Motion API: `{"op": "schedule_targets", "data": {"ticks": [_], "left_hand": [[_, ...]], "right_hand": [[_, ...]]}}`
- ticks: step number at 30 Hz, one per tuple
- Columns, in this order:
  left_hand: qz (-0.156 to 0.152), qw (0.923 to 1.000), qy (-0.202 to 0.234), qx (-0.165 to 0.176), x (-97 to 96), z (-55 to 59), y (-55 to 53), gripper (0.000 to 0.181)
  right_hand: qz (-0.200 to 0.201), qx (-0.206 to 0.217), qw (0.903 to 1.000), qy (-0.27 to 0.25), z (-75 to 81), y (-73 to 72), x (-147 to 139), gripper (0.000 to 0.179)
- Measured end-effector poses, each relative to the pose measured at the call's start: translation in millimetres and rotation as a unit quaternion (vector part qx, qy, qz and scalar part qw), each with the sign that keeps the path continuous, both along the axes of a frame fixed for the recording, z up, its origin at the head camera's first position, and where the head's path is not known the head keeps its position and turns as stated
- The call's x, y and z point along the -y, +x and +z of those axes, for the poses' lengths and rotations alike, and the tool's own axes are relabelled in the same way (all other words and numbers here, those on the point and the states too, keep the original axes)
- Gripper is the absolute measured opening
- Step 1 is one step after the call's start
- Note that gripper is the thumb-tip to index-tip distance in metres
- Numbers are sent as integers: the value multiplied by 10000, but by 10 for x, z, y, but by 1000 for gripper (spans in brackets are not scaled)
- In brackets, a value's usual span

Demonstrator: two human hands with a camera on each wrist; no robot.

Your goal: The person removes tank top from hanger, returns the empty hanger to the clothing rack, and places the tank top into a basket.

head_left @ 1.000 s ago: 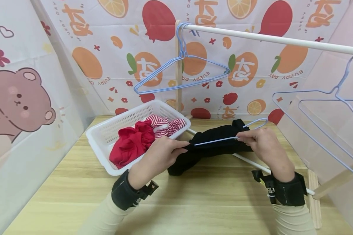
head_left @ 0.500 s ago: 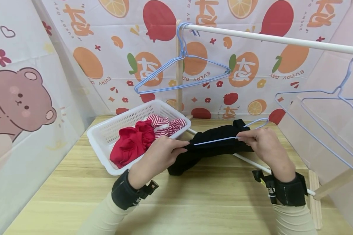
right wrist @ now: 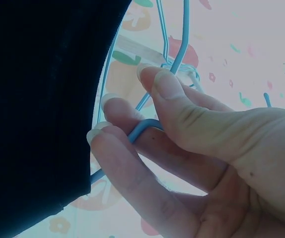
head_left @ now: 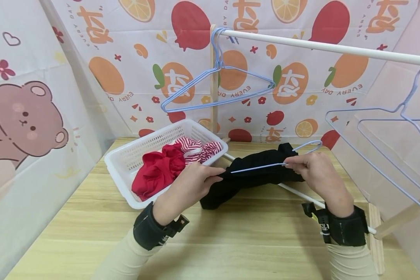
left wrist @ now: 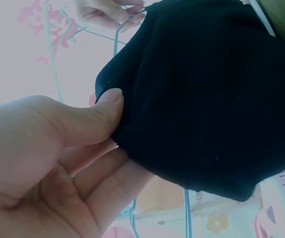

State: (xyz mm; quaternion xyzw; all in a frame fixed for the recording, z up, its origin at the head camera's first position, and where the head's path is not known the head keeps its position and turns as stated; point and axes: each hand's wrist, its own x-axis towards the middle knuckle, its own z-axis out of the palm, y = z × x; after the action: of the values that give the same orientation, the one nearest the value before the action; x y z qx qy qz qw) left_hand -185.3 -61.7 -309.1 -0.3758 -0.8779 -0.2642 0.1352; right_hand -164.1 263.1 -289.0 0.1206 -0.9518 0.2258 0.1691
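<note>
My left hand [head_left: 196, 181] pinches the edge of a black garment [head_left: 257, 158] between thumb and fingers; the left wrist view has the dark cloth [left wrist: 197, 104] spreading away from the thumb. What kind of garment it is I cannot tell. A blue wire hanger [head_left: 255, 168] runs along the garment, its left end out of sight at the cloth. My right hand [head_left: 316, 173] grips this hanger near the base of its hook, which points to the far right. Close up, the blue wire [right wrist: 145, 126] passes between the right fingers, beside the garment.
Behind my left hand stands a white basket [head_left: 117, 165] with red cloth [head_left: 157, 171] and red-striped cloth [head_left: 192, 149]. A white rail [head_left: 322, 47] crosses above, bearing blue hangers [head_left: 192, 87] at the left and more hangers [head_left: 371, 110] at the right. A lower white bar [head_left: 301, 194] crosses the wooden table [head_left: 252, 241].
My right hand has shifted very slightly to the right with the hanger. My left hand keeps its pinch on the black garment almost without moving.
</note>
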Motion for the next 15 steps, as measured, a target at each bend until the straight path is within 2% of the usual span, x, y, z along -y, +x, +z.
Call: {"op": "schedule_targets", "data": {"ticks": [9, 15], "left_hand": [[-65, 10000, 47, 57, 23, 12, 9, 28], [61, 9998, 35, 168, 36, 17, 4, 28]], "right_hand": [[-73, 59, 9999, 55, 2, 1, -26, 21], [89, -447, 9989, 75, -11, -20, -86, 20]]}}
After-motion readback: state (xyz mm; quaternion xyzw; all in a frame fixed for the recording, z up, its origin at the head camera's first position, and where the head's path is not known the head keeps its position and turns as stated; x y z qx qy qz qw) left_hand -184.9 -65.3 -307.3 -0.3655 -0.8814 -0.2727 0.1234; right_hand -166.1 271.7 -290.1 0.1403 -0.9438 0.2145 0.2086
